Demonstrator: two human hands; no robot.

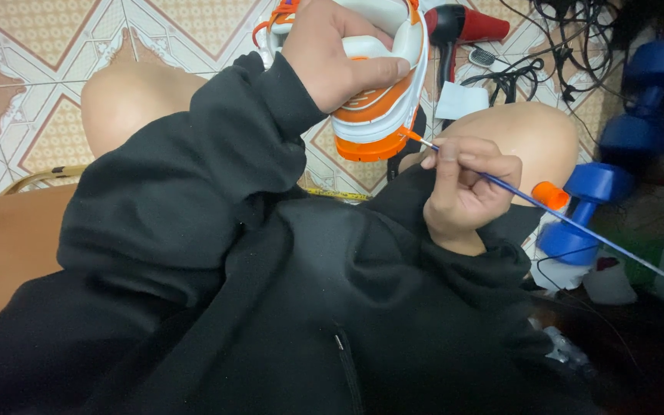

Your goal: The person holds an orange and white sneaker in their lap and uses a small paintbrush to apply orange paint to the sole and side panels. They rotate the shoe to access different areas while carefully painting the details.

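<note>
The white and orange leather-look sneaker [378, 84] in the left hand's [332, 54] grip looked smooth, with a faint sheen, its orange sole matt like rubber. Below that grip, the thin blue paintbrush [570, 219] pinched by the right hand [463, 192] had a glossy, lacquered handle. Beyond that grip, the blue dumbbells [589, 204] showed a matt coating, and the red hair dryer [470, 27] shone like plastic. The black sleeves [194, 177] were soft, matt cloth; the patterned floor tiles [32, 46] looked glazed.
</note>
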